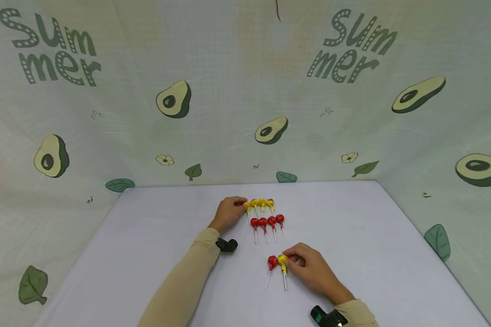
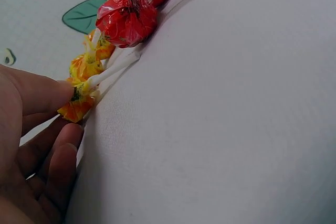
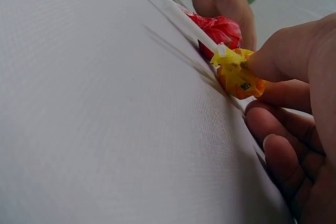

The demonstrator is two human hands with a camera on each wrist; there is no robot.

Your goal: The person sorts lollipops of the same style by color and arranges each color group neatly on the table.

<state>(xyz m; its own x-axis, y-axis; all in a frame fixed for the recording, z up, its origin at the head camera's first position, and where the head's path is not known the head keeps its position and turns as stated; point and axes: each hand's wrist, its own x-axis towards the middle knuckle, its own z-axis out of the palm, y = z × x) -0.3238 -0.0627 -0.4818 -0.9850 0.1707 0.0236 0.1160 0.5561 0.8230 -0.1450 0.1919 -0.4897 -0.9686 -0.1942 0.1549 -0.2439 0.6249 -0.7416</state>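
Note:
My left hand (image 1: pixel 227 213) is at the left end of the back row, its thumb and a finger pinching a yellow-wrapped lollipop (image 2: pixel 79 103) by the candy end. More yellow lollipops (image 1: pixel 262 202) lie to its right. Just in front is a row of several red lollipops (image 1: pixel 263 222), sticks toward me. Closer to me, my right hand (image 1: pixel 312 270) pinches another yellow lollipop (image 3: pixel 239 74) by its wrapped head, with the white stick slanting over the table in the right wrist view. A single red lollipop (image 1: pixel 272 261) lies right beside that one, on its left.
Everything lies on a white-covered table (image 1: pixel 147 254). Behind it hangs a pale cloth (image 1: pixel 220 81) printed with avocados, leaves and lettering. Each wrist wears a dark camera, one on the left (image 1: pixel 226 245) and another on the right (image 1: pixel 329 317).

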